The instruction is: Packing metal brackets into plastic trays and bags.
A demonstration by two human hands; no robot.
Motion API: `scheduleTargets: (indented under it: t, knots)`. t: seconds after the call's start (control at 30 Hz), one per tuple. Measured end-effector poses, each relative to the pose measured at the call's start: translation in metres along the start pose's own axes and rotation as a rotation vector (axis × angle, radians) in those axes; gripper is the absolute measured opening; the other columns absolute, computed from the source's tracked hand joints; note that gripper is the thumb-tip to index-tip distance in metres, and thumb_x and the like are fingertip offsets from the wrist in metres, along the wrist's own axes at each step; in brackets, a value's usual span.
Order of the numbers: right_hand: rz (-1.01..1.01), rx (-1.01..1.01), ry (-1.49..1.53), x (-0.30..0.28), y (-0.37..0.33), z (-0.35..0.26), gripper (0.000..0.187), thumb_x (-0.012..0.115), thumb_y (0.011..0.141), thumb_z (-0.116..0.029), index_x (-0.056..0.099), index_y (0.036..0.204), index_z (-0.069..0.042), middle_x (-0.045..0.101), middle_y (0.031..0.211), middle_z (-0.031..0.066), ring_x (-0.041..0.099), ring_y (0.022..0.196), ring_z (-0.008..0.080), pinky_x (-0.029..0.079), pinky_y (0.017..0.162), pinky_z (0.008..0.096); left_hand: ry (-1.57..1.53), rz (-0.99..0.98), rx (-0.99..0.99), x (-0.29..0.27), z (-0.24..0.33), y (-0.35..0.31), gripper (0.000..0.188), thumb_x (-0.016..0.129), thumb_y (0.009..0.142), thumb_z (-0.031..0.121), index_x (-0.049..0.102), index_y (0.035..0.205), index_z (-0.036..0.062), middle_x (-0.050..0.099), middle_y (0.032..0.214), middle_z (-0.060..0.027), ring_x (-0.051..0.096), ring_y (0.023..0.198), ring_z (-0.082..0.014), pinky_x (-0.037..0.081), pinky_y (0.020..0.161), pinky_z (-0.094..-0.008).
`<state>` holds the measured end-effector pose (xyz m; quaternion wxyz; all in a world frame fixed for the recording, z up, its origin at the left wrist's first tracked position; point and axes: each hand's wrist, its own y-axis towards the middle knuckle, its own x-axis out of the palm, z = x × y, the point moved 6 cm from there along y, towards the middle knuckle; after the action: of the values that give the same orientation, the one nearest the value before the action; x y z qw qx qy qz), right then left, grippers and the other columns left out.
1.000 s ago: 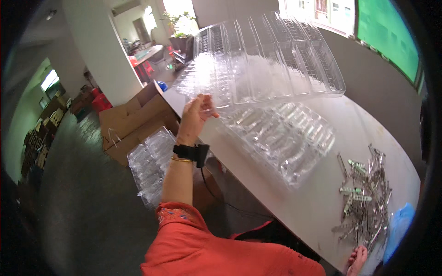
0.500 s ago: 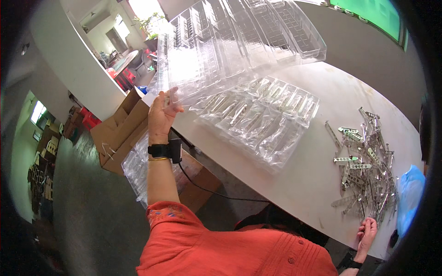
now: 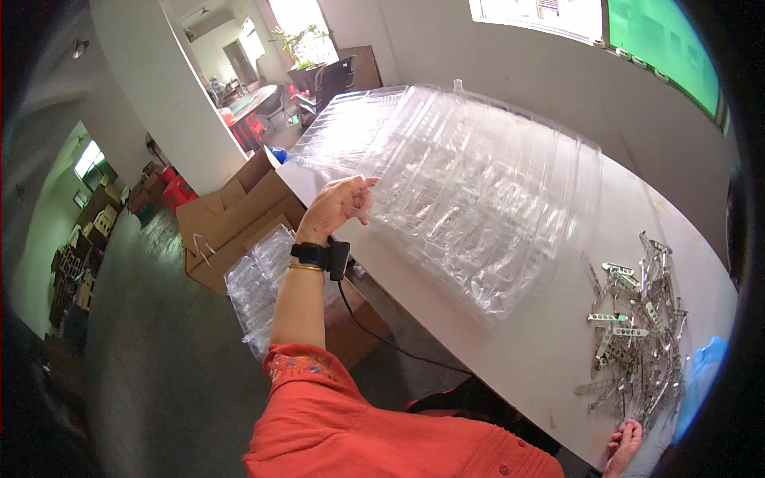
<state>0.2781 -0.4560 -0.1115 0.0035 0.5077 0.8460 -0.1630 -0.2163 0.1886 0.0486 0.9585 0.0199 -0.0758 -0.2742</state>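
1. The fingers of your left hand (image 3: 339,207) are curling almost closed, apparently pinching the near-left corner of a clear, thin-walled plastic tray (image 3: 510,119) with long moulded pockets; this tray is extending forward and rightward from them.
2. Judging by that thin shell, you are probably handling something light and springy, stiffening along its ribs, slippery on its faces and liable to crack at a corner. The rim is offering your best hold, ideally at opposite edges.
3. Rightward of those fingers and nearer you, a clear, pocketed lower tray (image 3: 478,267) is lying on the pale, smooth counter (image 3: 518,366), holding crinkly transparent bags; you cannot tell whether the two trays are touching.
4. Left of the same fingers, a brown cardboard box (image 3: 231,227) is standing with flaps raised; just nearer you, a clear plastic side tray (image 3: 256,291) is carrying shiny, film-wrapped packs.
5. Far rightward, your right hand (image 3: 625,444) is resting, fingers bent, at the near edge of a heap of slim, silvery, perforated metal strips (image 3: 633,342); you cannot tell whether it is gripping any.
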Motion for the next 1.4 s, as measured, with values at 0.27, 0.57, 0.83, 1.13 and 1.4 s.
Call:
scheduleTargets:
  t: [0.27,0.57,0.83,1.13,1.4]
  knots:
    - [0.037,0.010,-0.006,0.001,0.001,-0.002,0.020,0.053,0.100,-0.018,0.057,0.110,-0.001,0.061,0.091,0.0051,0.055,0.068,0.0083,0.045,0.054,0.0188,0.027,-0.105,-0.222,-0.004,-0.033,0.027,0.049,0.057,0.096,0.031,0.056,0.119,-0.0113,0.060,0.072,-0.0080,0.057,0.054,-0.0174,0.051,0.049,-0.0317]
    - [0.040,0.011,0.003,0.002,0.002,-0.003,0.017,0.054,0.100,-0.017,0.058,0.107,-0.002,0.060,0.090,0.0039,0.053,0.067,0.0072,0.044,0.053,0.0185,0.145,-0.027,-0.235,-0.016,-0.038,0.030,0.045,0.063,0.093,0.030,0.059,0.118,-0.0068,0.062,0.073,-0.0089,0.060,0.053,-0.0161,0.049,0.046,-0.0298]
    - [0.069,0.017,-0.005,0.002,-0.001,-0.003,0.017,0.055,0.099,-0.018,0.058,0.107,-0.003,0.060,0.088,0.0033,0.054,0.066,0.0069,0.044,0.053,0.0180,0.202,0.059,-0.201,-0.015,-0.031,0.024,0.030,0.068,0.091,0.029,0.059,0.099,0.0014,0.064,0.077,-0.0077,0.061,0.055,-0.0126,0.052,0.048,-0.0276]
    - [0.066,0.036,-0.037,-0.001,0.001,0.001,0.019,0.055,0.100,-0.019,0.058,0.109,-0.003,0.060,0.088,0.0036,0.055,0.066,0.0075,0.045,0.052,0.0181,0.280,0.148,-0.063,-0.017,-0.029,0.027,0.020,0.067,0.090,0.022,0.060,0.100,0.0061,0.064,0.078,-0.0033,0.059,0.056,-0.0080,0.051,0.051,-0.0243]
    - [0.046,0.008,-0.001,-0.003,0.004,0.004,0.020,0.054,0.100,-0.019,0.057,0.110,-0.002,0.061,0.090,0.0048,0.055,0.066,0.0081,0.045,0.053,0.0187,0.540,0.282,0.042,-0.018,-0.032,0.034,0.017,0.065,0.090,0.022,0.065,0.094,0.0054,0.064,0.077,-0.0003,0.058,0.059,-0.0071,0.050,0.053,-0.0245]
